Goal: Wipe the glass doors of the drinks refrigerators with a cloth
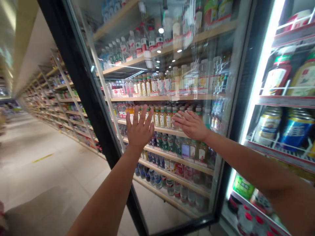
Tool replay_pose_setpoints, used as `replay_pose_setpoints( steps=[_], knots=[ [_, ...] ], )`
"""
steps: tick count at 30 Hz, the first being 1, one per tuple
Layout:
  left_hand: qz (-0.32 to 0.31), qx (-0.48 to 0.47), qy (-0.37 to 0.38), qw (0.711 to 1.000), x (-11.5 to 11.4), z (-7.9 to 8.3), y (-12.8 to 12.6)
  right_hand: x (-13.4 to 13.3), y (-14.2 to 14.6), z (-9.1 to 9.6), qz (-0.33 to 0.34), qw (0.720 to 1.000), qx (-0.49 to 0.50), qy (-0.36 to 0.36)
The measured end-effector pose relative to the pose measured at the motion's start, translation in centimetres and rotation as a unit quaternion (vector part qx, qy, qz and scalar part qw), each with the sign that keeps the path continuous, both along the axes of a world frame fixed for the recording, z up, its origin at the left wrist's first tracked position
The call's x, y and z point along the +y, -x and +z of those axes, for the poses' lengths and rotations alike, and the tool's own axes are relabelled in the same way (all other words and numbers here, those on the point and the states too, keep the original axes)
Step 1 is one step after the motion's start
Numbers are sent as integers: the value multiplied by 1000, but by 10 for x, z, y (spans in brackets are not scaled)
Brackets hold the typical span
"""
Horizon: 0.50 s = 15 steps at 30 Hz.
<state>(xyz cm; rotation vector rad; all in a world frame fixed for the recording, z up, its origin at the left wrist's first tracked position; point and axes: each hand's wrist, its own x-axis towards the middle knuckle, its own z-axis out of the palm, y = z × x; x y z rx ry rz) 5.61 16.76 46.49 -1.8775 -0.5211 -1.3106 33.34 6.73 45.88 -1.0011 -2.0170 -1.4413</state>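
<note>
My left hand [139, 128] is raised with fingers spread, palm flat against the glass of an open fridge door [172, 183]. My right hand [190, 125] lies beside it on the same pane, fingers stretched out and flat. Neither hand holds anything. The door has a black frame [83, 82] and stands swung out into the aisle. Through the glass I see store shelves with rows of bottled drinks [162, 116].
The lit fridge interior [283, 98] at the right holds wire racks with bottles and cans [296, 126]. Long shelving rows [61, 108] run down the left side of a tiled aisle floor [44, 170].
</note>
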Motion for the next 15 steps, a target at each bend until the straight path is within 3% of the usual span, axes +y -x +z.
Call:
replay_pose_setpoints(
  steps=[3,5,7,11,13,15],
  knots=[
    [1,0,-8,1000,1,0,0,6,6,30,-14,988,141,-56],
    [-2,1,-8,1000,2,0,1,11,14,37,-16,975,201,-97],
    [-8,-1,-5,1000,2,0,1,14,25,25,-8,982,164,-96],
    [-3,2,-8,1000,2,-1,1,16,38,-5,24,999,-34,-22],
    [3,2,-13,1000,2,-1,1,16,36,2,30,998,-40,-25],
    [3,-1,-14,1000,3,-1,1,18,34,20,20,997,47,-61]
  ],
)
